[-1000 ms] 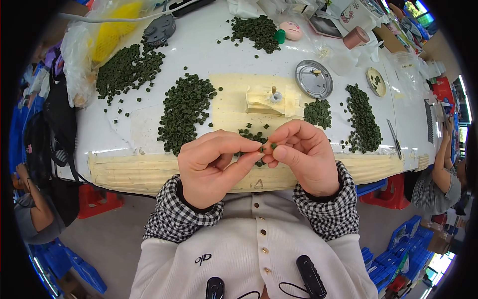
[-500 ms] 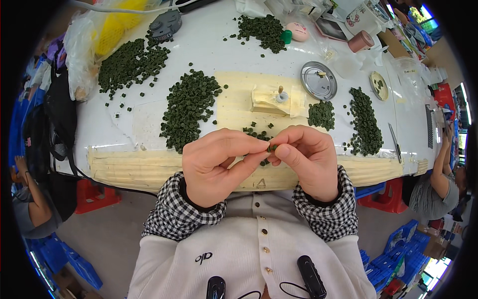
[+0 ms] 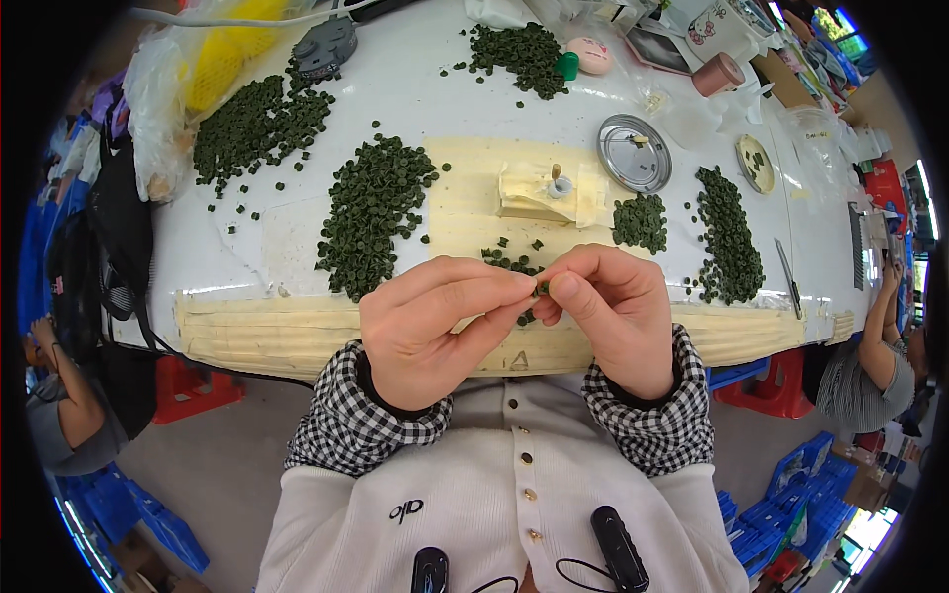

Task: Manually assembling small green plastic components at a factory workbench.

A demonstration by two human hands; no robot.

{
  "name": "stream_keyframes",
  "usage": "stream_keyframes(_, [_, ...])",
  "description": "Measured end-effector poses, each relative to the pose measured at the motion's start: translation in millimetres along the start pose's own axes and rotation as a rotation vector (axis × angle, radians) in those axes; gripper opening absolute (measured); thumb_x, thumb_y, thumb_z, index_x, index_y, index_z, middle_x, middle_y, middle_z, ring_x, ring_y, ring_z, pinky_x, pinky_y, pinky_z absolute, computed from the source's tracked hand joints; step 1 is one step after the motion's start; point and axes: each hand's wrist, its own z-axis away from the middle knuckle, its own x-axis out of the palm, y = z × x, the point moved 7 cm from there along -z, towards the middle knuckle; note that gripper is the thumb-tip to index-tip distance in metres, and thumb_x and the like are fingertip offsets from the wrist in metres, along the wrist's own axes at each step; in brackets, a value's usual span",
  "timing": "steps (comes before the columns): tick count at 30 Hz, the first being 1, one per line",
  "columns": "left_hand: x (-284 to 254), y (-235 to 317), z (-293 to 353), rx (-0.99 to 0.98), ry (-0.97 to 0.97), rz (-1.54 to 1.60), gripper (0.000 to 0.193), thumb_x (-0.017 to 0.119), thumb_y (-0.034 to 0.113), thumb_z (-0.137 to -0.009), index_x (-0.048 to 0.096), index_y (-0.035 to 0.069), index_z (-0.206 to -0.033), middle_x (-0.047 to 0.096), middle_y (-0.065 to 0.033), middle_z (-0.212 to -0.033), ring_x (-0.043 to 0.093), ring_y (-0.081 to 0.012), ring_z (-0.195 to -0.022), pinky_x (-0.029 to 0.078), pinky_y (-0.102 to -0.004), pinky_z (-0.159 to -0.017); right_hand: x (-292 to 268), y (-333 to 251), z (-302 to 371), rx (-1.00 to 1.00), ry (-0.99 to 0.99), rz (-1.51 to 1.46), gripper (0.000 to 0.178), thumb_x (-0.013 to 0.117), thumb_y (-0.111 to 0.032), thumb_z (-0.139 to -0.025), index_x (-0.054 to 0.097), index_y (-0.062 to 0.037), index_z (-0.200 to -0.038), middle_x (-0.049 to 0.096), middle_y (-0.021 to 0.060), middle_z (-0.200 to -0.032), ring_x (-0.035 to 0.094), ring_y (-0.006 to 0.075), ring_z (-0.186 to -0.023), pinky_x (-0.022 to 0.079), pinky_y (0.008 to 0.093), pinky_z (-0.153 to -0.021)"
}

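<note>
My left hand [image 3: 420,331]: thumb and fingertips pinched together on small green part [image 3: 543,289]. My right hand [image 3: 623,321]: likewise pinched there; one part or two, I cannot tell. Position: between both hands, above the taped table edge [image 3: 267,337]. Beyond: small green pile [image 3: 507,259], taped block [image 3: 529,204], metal lid [image 3: 615,158].

You are in what looks like a workshop for small handwork. In front of you, a white table [image 3: 425,89] carries separate heaps of small dark green parts [image 3: 374,217], and cream-yellow tape [image 3: 267,331] covers its near edge. Red plastic stools [image 3: 196,390] show at both sides, with blue plastic crates [image 3: 781,504] on the grey floor. One person [image 3: 860,390] is to your right, another person [image 3: 74,420] to your left.
</note>
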Motion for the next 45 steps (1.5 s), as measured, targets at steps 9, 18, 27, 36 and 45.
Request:
stream_keyframes(9, [3.5,-2.1,0.2,-0.008,-0.006,-0.003,0.026,0.073,-0.012,-0.074,0.072,0.002,-0.097,0.069,-0.0097,-0.088,0.064,-0.0094,-0.071,0.045,-0.0183,-0.052,-4.7,-11.1,2.0,-0.169,0.100,0.421,0.013,0.069,-0.011,-0.089,0.069,0.0027,-0.091,0.068,0.0072,-0.078,0.064,0.0104,-0.071,0.051,0.0243,-0.067])
stream_keyframes(18, [-1.3,-9.4,-0.3,-0.163,0.006,0.065,0.022,0.074,-0.011,-0.074,0.071,0.000,-0.093,0.067,-0.0060,-0.086,0.044,-0.0013,-0.055,0.031,-0.0172,-0.047,-4.5,-25.3,3.9,-0.306,0.153,0.518,0.013,0.070,-0.007,-0.086,0.071,0.0016,-0.096,0.069,0.0102,-0.083,0.066,0.0161,-0.073,0.051,0.0254,-0.066])
stream_keyframes(27, [-2.0,-15.7,3.4,-0.207,0.044,0.095,0.022,0.074,-0.011,-0.074,0.070,0.000,-0.092,0.066,-0.0046,-0.085,0.039,-0.0006,-0.055,0.030,-0.0171,-0.048,3.6,-26.5,10.4,-0.391,0.046,0.554,0.026,0.067,0.000,-0.085,0.070,-0.0002,-0.111,0.069,0.0125,-0.091,0.067,0.0184,-0.078,0.053,0.0268,-0.071])
stream_keyframes(36, [0.4,-29.0,6.4,-0.279,0.048,0.311,0.017,0.076,-0.005,-0.076,0.073,0.002,-0.092,0.067,-0.0016,-0.080,0.036,0.0002,-0.051,0.026,-0.0181,-0.046,11.8,-30.8,13.9,-0.510,-0.027,0.708,0.033,0.071,0.001,-0.081,0.069,-0.0010,-0.114,0.069,0.0116,-0.095,0.065,0.0194,-0.077,0.053,0.0275,-0.067])
stream_keyframes(45, [-2.8,-24.3,4.3,-0.216,0.067,0.230,0.019,0.075,-0.006,-0.077,0.073,0.002,-0.094,0.068,-0.0032,-0.083,0.038,0.0001,-0.052,0.028,-0.0173,-0.046,13.0,-31.0,13.4,-0.563,-0.038,0.762,0.035,0.072,0.001,-0.081,0.068,-0.0007,-0.116,0.068,0.0127,-0.097,0.065,0.0203,-0.078,0.053,0.0280,-0.068])
